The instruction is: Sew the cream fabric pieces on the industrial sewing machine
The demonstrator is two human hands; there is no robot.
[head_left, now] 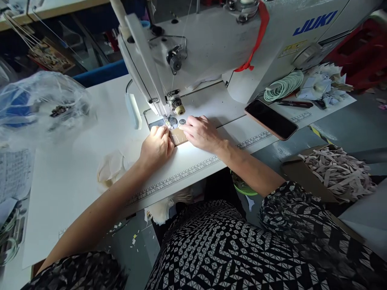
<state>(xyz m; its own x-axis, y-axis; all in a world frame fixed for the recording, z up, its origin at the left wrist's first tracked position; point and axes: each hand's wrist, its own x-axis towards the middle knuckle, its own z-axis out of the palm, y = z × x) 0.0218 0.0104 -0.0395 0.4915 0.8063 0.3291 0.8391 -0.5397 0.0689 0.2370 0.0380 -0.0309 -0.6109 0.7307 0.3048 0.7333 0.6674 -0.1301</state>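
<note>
A white JUKI sewing machine stands in front of me, its lamp lighting the presser foot. My left hand rests just in front of the foot, its fingers curled and pressed together near the needle. To the right of the foot, my right hand has its fingertips drawn together over the machine bed. Whatever lies within the fingers is too small or hidden to make out. Between the hands shows a tan patch at the bed's front edge. Crumpled cream fabric lies left of my left hand.
On the right, a phone, a coil of pale green cord and paper scraps lie on the table. A plastic bag sits at left. Below right, a box holds fabric strips. A printed ruler runs along the front edge.
</note>
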